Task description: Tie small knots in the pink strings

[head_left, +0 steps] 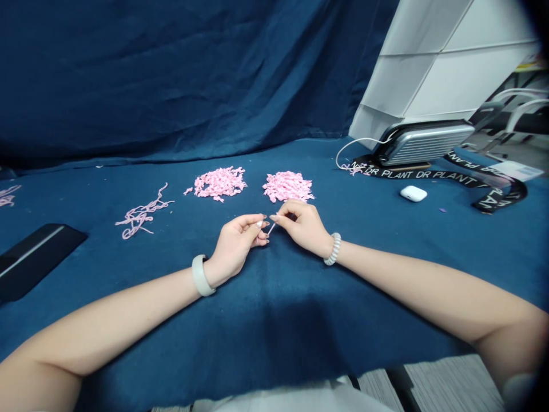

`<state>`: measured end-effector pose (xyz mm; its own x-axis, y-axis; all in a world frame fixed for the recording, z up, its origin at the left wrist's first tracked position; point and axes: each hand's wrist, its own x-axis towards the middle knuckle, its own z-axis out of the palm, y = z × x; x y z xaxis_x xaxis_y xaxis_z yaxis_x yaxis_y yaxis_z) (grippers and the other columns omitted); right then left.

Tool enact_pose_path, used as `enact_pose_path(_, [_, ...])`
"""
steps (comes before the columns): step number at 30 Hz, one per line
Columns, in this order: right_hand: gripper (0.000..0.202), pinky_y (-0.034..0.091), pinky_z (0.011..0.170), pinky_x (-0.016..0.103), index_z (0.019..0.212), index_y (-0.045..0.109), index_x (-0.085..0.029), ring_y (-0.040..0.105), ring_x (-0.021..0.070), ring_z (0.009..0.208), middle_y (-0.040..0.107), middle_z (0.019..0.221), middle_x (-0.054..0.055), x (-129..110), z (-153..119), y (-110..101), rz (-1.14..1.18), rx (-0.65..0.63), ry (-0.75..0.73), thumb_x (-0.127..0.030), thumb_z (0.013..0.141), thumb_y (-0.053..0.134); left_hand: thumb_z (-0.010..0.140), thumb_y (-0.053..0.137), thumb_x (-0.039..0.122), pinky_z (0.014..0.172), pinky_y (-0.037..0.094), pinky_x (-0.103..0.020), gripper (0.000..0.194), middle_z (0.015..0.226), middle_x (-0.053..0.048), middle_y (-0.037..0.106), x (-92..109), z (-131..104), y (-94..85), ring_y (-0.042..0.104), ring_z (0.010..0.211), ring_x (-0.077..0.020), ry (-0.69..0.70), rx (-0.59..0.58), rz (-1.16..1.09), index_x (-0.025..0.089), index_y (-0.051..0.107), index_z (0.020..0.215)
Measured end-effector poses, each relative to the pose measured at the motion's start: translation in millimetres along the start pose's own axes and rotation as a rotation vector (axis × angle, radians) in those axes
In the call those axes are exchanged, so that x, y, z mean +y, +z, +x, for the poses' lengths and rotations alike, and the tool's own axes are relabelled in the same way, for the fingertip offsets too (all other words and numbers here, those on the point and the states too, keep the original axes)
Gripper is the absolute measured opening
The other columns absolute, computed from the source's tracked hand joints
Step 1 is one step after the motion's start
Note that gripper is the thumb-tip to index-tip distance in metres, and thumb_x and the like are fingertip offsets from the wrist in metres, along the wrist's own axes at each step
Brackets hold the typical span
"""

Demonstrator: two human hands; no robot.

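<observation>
Near the middle of the blue cloth, my left hand (pixel 235 243) and my right hand (pixel 303 225) come close together, fingertips pinched. A short length of pink yarn (pixel 271 228) runs between them, gripped by both. Just beyond my right hand lies a heap of small pink pieces (pixel 288 186). A second heap of pink pieces (pixel 220 183) sits to its left, past my left hand. Loose strands of pink yarn (pixel 143 214) are spread farther left. My fingers hide the yarn's ends.
A black flat object (pixel 38 257) lies at the left. On the right are a white earbud case (pixel 413 193), a black lettered lanyard (pixel 412 173) and a silver ribbed device (pixel 426 143) with a white cable. A dark blue curtain (pixel 180 74) hangs behind.
</observation>
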<state>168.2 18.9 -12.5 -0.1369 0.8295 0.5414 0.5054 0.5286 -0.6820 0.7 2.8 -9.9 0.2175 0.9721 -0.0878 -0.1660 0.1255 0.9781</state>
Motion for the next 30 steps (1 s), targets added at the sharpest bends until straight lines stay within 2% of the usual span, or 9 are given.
enact_pose_path(6, [0.019,0.037,0.06,0.024,0.061,0.057,-0.014,0.05,0.0104,0.06,0.058,0.063,0.001,-0.7,0.0,-0.2,0.011,-0.002,0.018,-0.022,0.077,0.062,0.069,0.067,0.027,0.06,0.052,-0.017,0.034,0.08,-0.005,0.063,2.3,-1.0,1.1,0.058,0.062,-0.0044,-0.022,-0.011,-0.003,0.008,0.059,0.097])
enact_pose_path(13, [0.019,0.037,0.058,0.024,0.06,0.058,-0.015,0.048,0.0099,0.058,0.057,0.062,0.0,1.7,1.1,0.2,0.029,0.001,0.065,-0.024,0.076,0.062,0.074,0.062,0.025,0.062,0.053,-0.019,0.033,0.083,-0.006,0.062,3.4,0.1,1.7,0.058,0.062,-0.0046,-0.063,-0.027,-0.037,0.008,0.059,0.102])
enact_pose_path(20, [0.021,0.036,0.057,0.025,0.061,0.059,-0.014,0.048,0.0104,0.056,0.057,0.06,0.0,6.0,3.6,0.5,0.099,-0.009,0.24,-0.03,0.075,0.062,0.076,0.06,0.03,0.068,0.054,-0.023,0.032,0.083,-0.005,0.065,-0.4,-3.1,-0.2,0.061,0.064,-0.0056,0.061,-0.059,0.03,0.012,0.059,0.102])
enact_pose_path(25, [0.023,0.036,0.056,0.025,0.061,0.058,-0.014,0.047,0.0104,0.056,0.057,0.059,0.001,4.9,4.5,-0.7,0.123,-0.012,0.276,-0.031,0.074,0.062,0.076,0.06,0.034,0.076,0.055,-0.027,0.036,0.079,-0.006,0.067,1.8,-9.1,-0.4,0.064,0.069,-0.0101,0.126,-0.104,0.157,0.01,0.061,0.102])
enact_pose_path(30, [0.024,0.036,0.057,0.025,0.061,0.057,-0.014,0.046,0.0104,0.057,0.057,0.059,0.001,5.4,4.3,-0.6,0.137,-0.013,0.281,-0.033,0.074,0.062,0.078,0.059,0.033,0.076,0.054,-0.026,0.035,0.074,-0.005,0.067,4.1,-9.7,-0.1,0.064,0.067,-0.0097,0.146,-0.11,0.195,0.01,0.06,0.104])
